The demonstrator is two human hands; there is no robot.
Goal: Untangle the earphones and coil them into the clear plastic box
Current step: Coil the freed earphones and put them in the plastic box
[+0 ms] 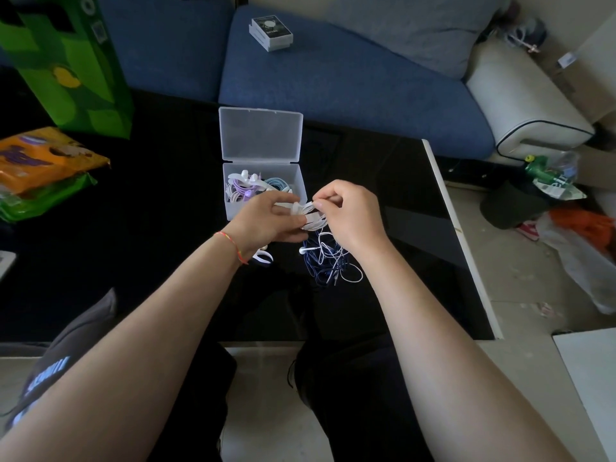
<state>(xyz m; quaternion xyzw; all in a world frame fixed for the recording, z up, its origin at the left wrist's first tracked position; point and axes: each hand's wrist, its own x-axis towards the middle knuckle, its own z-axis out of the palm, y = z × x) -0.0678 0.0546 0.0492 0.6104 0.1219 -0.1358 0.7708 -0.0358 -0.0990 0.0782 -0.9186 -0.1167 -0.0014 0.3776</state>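
Glossy black bench (133,228), near centre: left hand (266,218) and right hand (350,215) pinching white earphone coil (310,216) beside open clear plastic box (300,181); risk, loops springing loose into blue-white tangle (330,261).

The tabletop (383,181) is glossy black, mirror-smooth, with a matt white edge at right. The clear plastic box (263,135) is frosted, translucent plastic; the earphone cords (328,261) look smooth and rubbery. The far sofa (350,85) is matt blue woven cloth, and the snack packets (43,161) at left are shiny printed film.
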